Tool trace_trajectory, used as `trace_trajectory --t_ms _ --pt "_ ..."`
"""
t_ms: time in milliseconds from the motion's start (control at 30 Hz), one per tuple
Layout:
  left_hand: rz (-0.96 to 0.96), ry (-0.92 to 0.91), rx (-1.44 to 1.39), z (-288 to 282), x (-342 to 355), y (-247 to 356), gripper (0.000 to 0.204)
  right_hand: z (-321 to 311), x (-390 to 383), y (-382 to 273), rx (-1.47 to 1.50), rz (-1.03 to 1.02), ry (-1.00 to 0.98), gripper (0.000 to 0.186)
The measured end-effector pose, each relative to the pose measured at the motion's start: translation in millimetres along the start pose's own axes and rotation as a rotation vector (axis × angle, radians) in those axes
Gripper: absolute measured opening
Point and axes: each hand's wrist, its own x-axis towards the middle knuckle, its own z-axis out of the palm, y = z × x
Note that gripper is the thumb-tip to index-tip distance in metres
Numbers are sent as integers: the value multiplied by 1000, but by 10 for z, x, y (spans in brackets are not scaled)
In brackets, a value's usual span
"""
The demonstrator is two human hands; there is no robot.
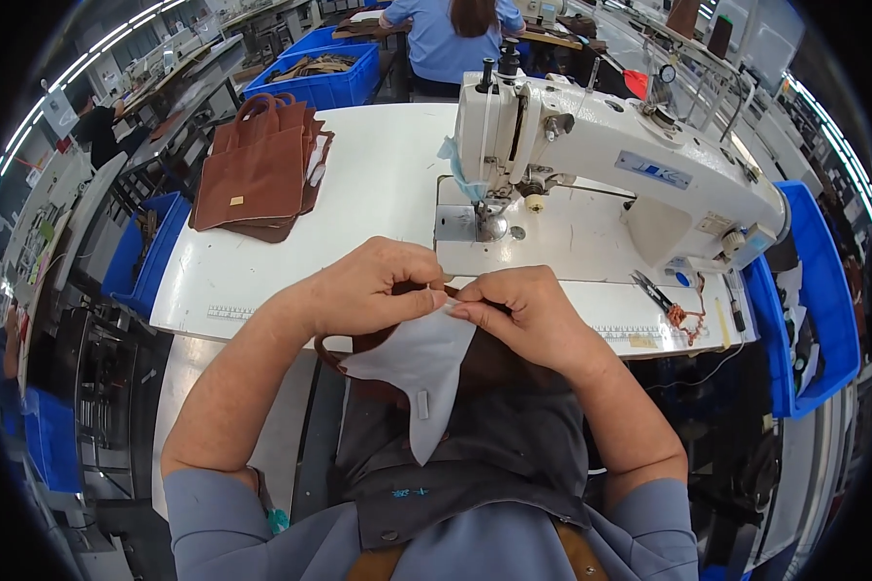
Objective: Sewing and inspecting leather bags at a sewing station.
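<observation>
My left hand (386,283) and my right hand (515,312) meet over the near edge of the sewing table. Both pinch the upper edge of a light grey piece of fabric (419,360), thumbs and forefingers almost touching. The fabric hangs down to a point over my dark apron, with a small pale tab on it. Brown leather with a looped handle (331,351) shows behind and beside the fabric; much of it is hidden. Just beyond my hands stands a white sewing machine (591,145), its needle area apart from the fabric.
Stacked brown leather bags (262,169) lie on the white table (383,145) at the left. Thread snips (654,290) and tangled orange thread (686,320) rest at the right. Blue bins (334,76) stand around the table. Another person (446,44) sits beyond it.
</observation>
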Motion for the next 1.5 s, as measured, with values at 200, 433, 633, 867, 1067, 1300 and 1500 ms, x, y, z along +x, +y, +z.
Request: trace_trajectory --t_ms 200,433,633,867,1067,1300,1500 --pt "10 177 92 133 -176 257 12 -206 15 -17 59 -61 -56 16" --pt "108 267 261 125 -198 455 9 -158 -134 -190 207 49 61 10" --pt "117 323 317 168 -170 544 20 -139 -204 -235 230 89 94 17" --pt "98 301 328 173 -128 542 22 -174 -226 -300 201 123 83 27" --pt "107 303 313 207 -89 480 19 -129 -209 -274 453 288 159 15" --pt "72 232 331 183 -111 419 18 -148 -167 -265 393 361 4 15" --pt "-30 361 442 249 -229 453 11 -2 -84 -182 426 343 12 13"
